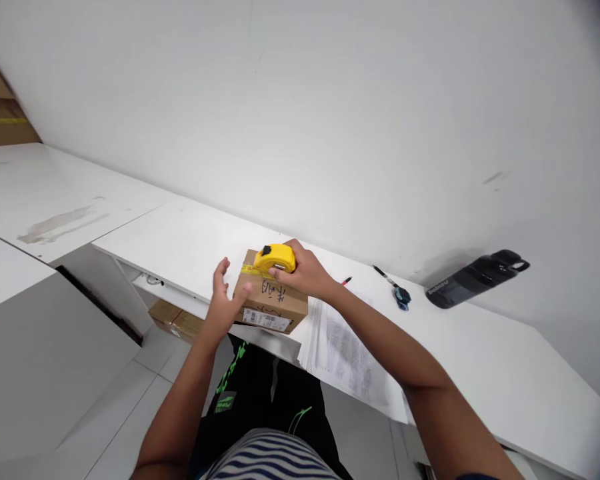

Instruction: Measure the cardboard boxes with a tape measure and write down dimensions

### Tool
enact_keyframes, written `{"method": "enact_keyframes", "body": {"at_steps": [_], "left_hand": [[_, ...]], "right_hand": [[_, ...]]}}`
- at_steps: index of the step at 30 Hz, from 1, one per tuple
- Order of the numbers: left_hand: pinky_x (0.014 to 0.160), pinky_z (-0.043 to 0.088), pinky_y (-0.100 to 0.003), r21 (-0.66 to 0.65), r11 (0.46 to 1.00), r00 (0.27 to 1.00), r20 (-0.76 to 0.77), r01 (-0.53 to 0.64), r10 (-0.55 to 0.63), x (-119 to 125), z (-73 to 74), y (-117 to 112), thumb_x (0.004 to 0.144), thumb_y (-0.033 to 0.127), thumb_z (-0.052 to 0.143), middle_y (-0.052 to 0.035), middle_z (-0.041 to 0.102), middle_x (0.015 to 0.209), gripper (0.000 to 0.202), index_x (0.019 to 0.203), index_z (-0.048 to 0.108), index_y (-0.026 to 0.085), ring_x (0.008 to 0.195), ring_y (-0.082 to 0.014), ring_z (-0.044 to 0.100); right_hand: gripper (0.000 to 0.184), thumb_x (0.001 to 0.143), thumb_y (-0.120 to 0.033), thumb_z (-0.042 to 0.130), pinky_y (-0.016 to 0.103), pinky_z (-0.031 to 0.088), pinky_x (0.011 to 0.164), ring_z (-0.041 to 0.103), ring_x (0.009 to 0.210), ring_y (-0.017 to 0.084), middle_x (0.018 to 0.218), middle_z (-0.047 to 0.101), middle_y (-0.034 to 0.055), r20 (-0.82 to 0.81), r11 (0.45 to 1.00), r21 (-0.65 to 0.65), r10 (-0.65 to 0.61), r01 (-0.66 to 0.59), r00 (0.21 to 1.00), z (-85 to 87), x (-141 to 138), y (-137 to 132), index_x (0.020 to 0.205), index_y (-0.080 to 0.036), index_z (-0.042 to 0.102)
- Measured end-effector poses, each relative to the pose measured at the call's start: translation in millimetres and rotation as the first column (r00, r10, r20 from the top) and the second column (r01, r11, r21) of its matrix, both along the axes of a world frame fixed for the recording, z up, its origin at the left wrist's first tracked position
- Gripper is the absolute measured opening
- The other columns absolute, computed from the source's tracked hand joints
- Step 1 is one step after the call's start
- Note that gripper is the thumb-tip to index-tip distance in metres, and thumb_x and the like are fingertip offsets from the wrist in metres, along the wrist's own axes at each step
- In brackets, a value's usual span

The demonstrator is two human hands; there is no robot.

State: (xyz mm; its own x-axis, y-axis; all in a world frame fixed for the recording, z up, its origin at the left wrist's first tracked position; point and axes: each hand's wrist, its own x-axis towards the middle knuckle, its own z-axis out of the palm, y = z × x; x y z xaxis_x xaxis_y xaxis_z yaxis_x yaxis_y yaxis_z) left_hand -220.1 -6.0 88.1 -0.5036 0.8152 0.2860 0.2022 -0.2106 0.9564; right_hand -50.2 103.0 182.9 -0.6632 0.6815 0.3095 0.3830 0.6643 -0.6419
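A small cardboard box [280,303] with black handwriting, a white label and yellow tape sits at the front edge of the white desk. On top of it, my right hand [303,270] grips a yellow tape measure [276,257] that has a black button. At the box's left side is my left hand [226,300], its fingers apart and its thumb over the box's top edge. Whether that thumb touches the cardboard I cannot tell.
Right of the box lies a stack of written papers [347,347], with a red-tipped pen [347,281] behind. Farther right are a black pen [384,275], a small dark-blue item [402,297] and a black bottle [473,280]. More boxes [175,321] stand below the desk.
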Motion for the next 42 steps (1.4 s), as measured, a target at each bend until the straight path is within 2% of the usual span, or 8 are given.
{"method": "enact_keyframes", "body": {"at_steps": [3, 7, 11, 14, 22, 26, 37, 42], "left_hand": [[0.114, 0.031, -0.046, 0.004, 0.995, 0.986, 0.135, 0.100, -0.099, 3.6, -12.6, 13.1, 0.080, 0.039, 0.067, -0.0146, 0.029, 0.156, 0.084, 0.150, 0.022, 0.025, 0.145, -0.0291, 0.027], [0.107, 0.041, -0.044, 0.027, 0.994, 0.971, 0.209, 0.110, -0.113, 12.3, -11.6, 13.6, 0.083, 0.037, 0.062, -0.0143, 0.042, 0.147, 0.072, 0.146, 0.031, 0.022, 0.132, -0.0286, 0.047], [0.103, 0.044, -0.044, 0.006, 0.998, 0.983, 0.174, 0.063, -0.063, 16.6, -9.1, 10.5, 0.085, 0.037, 0.059, -0.0138, 0.053, 0.137, 0.058, 0.138, 0.044, 0.018, 0.123, -0.0282, 0.054], [0.108, 0.040, -0.043, -0.004, 1.000, 0.992, 0.127, -0.024, 0.025, 19.3, -11.1, 10.6, 0.085, 0.035, 0.058, -0.0126, 0.051, 0.140, 0.056, 0.138, 0.047, 0.018, 0.127, -0.0275, 0.051], [0.110, 0.039, -0.042, 0.008, 0.999, 0.996, 0.084, -0.034, 0.033, 19.4, -13.7, 9.9, 0.088, 0.036, 0.056, -0.0105, 0.051, 0.143, 0.055, 0.140, 0.048, 0.020, 0.130, -0.0266, 0.049], [0.110, 0.039, -0.041, 0.000, 0.999, 0.997, 0.074, -0.038, 0.038, 18.5, -12.4, 10.6, 0.088, 0.037, 0.057, -0.0104, 0.052, 0.142, 0.055, 0.139, 0.048, 0.020, 0.129, -0.0264, 0.050], [0.111, 0.039, -0.042, -0.020, 0.999, 0.993, 0.105, -0.043, 0.045, 20.3, -7.2, 9.4, 0.088, 0.039, 0.056, -0.0112, 0.053, 0.140, 0.056, 0.140, 0.048, 0.019, 0.128, -0.0264, 0.051], [0.119, 0.026, -0.040, -0.051, 0.991, 0.990, 0.058, -0.123, 0.126, 34.2, -5.7, 7.7, 0.091, 0.043, 0.052, -0.0080, 0.038, 0.153, 0.062, 0.148, 0.037, 0.023, 0.142, -0.0252, 0.035]], "right_hand": [[0.048, 0.079, -0.051, 0.065, 0.029, 0.043, 0.064, 0.063, 0.077, 0.020, 0.091, 0.069, 0.0024, 0.120, 0.996, 0.047, 0.065, -0.071, 0.991, -0.1, -28.5, 10.7, 0.116, -0.024, 0.052], [0.052, 0.086, -0.054, 0.056, 0.029, 0.041, 0.064, 0.064, 0.076, 0.021, 0.095, 0.070, 0.0033, 0.311, 0.973, 0.129, 0.141, -0.189, 0.940, -0.6, -41.1, 6.7, 0.128, -0.026, 0.046], [0.053, 0.090, -0.055, 0.050, 0.030, 0.042, 0.065, 0.064, 0.076, 0.022, 0.096, 0.069, 0.0060, 0.447, 0.958, 0.148, 0.156, -0.245, 0.881, 9.2, -30.2, 4.2, 0.131, -0.023, 0.041], [0.054, 0.089, -0.055, 0.052, 0.031, 0.043, 0.065, 0.064, 0.078, 0.023, 0.096, 0.069, 0.0064, 0.492, 0.974, 0.067, 0.157, -0.217, 0.856, 17.1, -7.5, 7.3, 0.130, -0.023, 0.041], [0.045, 0.083, -0.051, 0.060, 0.033, 0.047, 0.066, 0.061, 0.081, 0.022, 0.097, 0.066, 0.0038, 0.432, 0.992, -0.125, 0.047, 0.009, 0.900, 12.8, 91.2, 16.0, 0.118, -0.027, 0.045], [0.041, 0.081, -0.048, 0.062, 0.033, 0.047, 0.065, 0.060, 0.078, 0.021, 0.094, 0.065, 0.0020, 0.403, 0.984, -0.160, -0.007, 0.078, 0.915, 4.9, 114.3, 16.0, 0.113, -0.028, 0.047], [0.043, 0.080, -0.049, 0.064, 0.034, 0.048, 0.067, 0.063, 0.082, 0.021, 0.102, 0.067, 0.0033, 0.308, 0.999, -0.027, -0.018, 0.028, 0.951, 2.5, 102.5, 17.7, 0.116, -0.029, 0.052], [0.048, 0.079, -0.054, 0.065, 0.033, 0.047, 0.065, 0.062, 0.079, 0.022, 0.098, 0.068, 0.0048, 0.207, 0.999, 0.018, -0.040, 0.037, 0.978, 1.9, 73.4, 18.9, 0.116, -0.025, 0.051]]}}
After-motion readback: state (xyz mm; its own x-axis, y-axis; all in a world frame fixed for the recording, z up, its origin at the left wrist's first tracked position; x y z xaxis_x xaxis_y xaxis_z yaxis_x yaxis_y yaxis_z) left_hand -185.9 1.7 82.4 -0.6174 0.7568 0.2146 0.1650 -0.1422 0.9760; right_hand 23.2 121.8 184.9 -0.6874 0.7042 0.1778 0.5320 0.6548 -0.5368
